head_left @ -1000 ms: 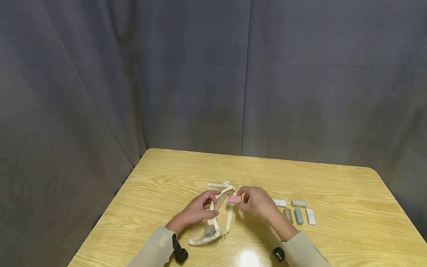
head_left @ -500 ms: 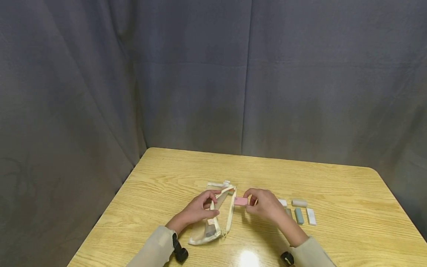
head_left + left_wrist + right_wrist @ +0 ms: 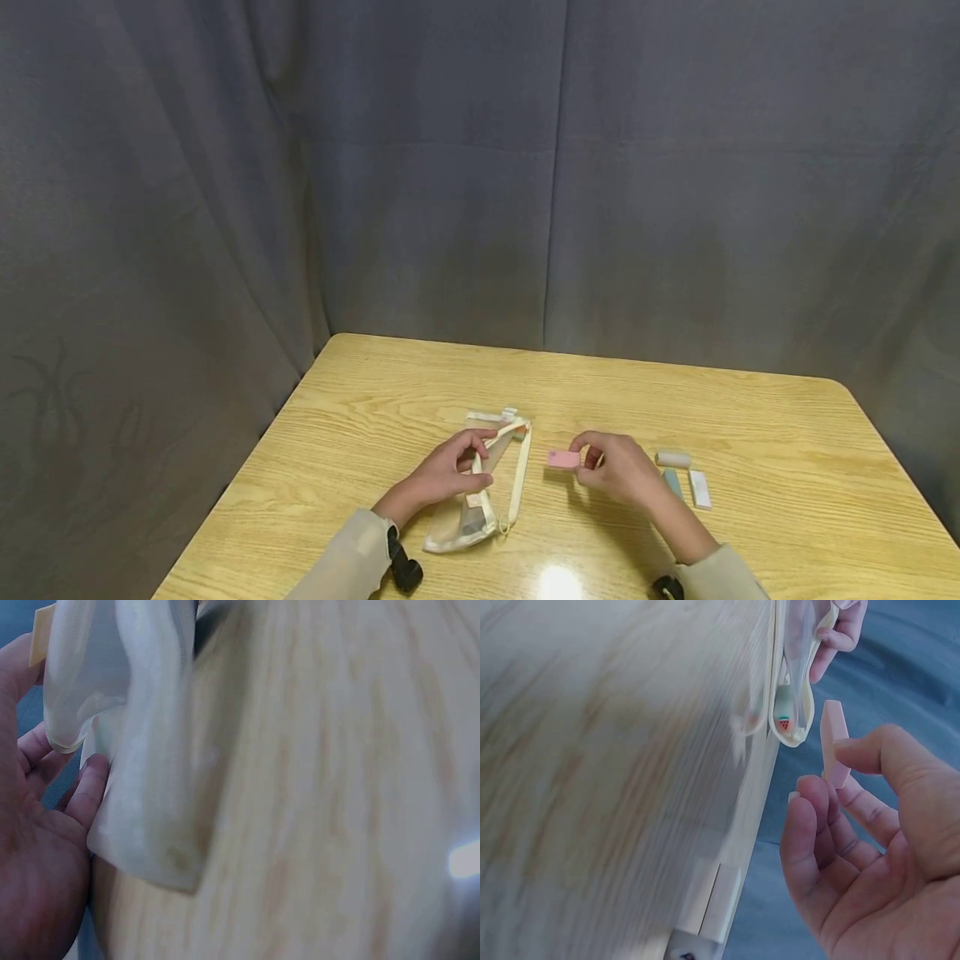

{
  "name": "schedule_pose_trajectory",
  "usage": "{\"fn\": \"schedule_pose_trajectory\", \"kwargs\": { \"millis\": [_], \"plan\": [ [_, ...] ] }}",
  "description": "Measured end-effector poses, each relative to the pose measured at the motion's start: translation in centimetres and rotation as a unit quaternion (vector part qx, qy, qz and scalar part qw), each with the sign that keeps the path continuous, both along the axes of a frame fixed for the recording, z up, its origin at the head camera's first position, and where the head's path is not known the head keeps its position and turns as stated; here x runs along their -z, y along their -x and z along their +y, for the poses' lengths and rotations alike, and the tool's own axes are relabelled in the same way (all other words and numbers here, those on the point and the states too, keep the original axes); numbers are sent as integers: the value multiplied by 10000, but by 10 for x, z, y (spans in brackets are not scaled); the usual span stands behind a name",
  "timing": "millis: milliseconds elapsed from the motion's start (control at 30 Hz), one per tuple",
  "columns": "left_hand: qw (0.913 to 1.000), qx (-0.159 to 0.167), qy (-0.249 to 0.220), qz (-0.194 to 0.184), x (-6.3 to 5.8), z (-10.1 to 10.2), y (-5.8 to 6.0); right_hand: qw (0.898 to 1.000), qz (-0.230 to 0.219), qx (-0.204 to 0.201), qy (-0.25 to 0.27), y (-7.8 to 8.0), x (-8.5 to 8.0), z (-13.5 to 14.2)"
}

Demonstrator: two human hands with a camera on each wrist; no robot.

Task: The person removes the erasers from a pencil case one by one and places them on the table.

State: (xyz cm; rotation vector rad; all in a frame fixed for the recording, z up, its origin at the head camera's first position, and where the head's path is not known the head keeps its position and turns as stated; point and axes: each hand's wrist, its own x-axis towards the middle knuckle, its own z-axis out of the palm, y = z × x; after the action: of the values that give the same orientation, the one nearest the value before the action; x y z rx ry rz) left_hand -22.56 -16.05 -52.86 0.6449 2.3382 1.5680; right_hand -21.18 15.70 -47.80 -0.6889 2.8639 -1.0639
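Note:
A see-through zip pouch [image 3: 520,479] with pale yellow edging lies on the table, its mouth spread apart. My left hand [image 3: 448,468] holds the near rim of the pouch, its fingers curled about the edge; the left wrist view shows fingers against the sheer pouch fabric [image 3: 154,750]. To the right of the pouch, my right hand [image 3: 621,471] pinches a small pink eraser [image 3: 563,460] between thumb and fingers. The right wrist view has this pink eraser [image 3: 834,739] raised, apart from the pouch. Inside the pouch, a small piece with a watermelon picture [image 3: 784,721] shows.
Right of my right hand lie a beige cylinder-shaped eraser [image 3: 673,459], a blue-green block [image 3: 672,481] partly covered by the arm, and a white block [image 3: 700,489]. The wooden table [image 3: 420,375] ends at a dark curtain [image 3: 435,208].
My right hand has drawn rightward from the pouch mouth with the pink eraser. It now covers a white and a brown block seen earlier. The left hand and pouch stay put.

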Motion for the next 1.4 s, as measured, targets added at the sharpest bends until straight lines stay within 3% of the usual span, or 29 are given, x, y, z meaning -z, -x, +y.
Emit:
{"fn": "schedule_pose_trajectory", "kwargs": {
  "millis": [467, 1400],
  "plan": [
    [9999, 44, -70, -92, -2, 0, -1, 9987, -225, 389, -236, -5, 4, 14],
    [10000, 56, -48, -51, -3, 0, -1, 9924, -753, 672, -700, -5, 9, 14]
  ]
}}
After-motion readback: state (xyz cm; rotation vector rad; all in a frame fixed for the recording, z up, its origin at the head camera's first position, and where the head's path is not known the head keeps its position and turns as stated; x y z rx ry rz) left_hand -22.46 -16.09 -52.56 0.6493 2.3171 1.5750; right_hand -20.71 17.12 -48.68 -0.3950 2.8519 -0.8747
